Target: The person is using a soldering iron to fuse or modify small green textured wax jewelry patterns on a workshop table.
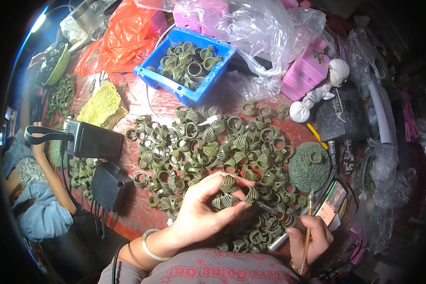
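Note:
My left hand (196,206) is closed around a few dark green ridged rings; one ring (251,194) is pinched out at the fingertips. My right hand (312,239) grips a pen-like tool (286,219) with a brown collar, its thin metal tip close to that ring. A slim brush (308,236) with a tan handle is also held in the right hand, standing nearly upright. Beneath and beyond both hands spreads a heap of similar green rings (210,150). To the right, a round green textured pad (307,176) carries a single ring (315,157).
A blue bin (144,72) of rings stands at the back. Two black boxes (94,140) with cables and a yellow sponge (99,106) are on the left. Rightward lie a pink box (306,71), a dark box (343,118) and plastic bags. Another person's arm (57,177) is far left.

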The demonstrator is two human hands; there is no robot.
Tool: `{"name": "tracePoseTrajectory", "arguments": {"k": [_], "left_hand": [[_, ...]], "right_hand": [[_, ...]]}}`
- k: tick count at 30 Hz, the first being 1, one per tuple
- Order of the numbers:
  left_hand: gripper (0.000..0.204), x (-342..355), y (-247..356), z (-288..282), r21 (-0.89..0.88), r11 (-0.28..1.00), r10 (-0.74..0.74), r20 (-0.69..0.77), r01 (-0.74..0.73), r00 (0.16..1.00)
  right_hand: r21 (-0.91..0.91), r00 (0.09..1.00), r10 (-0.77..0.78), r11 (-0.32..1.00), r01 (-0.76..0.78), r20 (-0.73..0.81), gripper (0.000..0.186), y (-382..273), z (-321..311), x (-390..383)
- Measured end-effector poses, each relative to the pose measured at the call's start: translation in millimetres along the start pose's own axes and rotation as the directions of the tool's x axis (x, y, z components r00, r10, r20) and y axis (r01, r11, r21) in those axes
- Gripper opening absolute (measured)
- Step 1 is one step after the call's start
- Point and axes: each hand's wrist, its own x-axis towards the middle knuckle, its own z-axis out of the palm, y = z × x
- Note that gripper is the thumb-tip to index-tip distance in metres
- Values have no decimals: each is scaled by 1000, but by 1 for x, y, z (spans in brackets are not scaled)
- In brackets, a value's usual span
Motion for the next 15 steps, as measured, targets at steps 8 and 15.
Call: {"name": "tracePoseTrajectory", "arguments": {"k": [8,15], "left_hand": [[13,0,0,-1,17,1000,3,6,-3,1000],[15,-1,-3,-1,-5,1000,8,3,-8,1000]], "right_hand": [[-8,1000,22,1000,-22,11,38,1,1,-1],[-26,999,37,999,-36,29,39,0,-1,-1]]}}
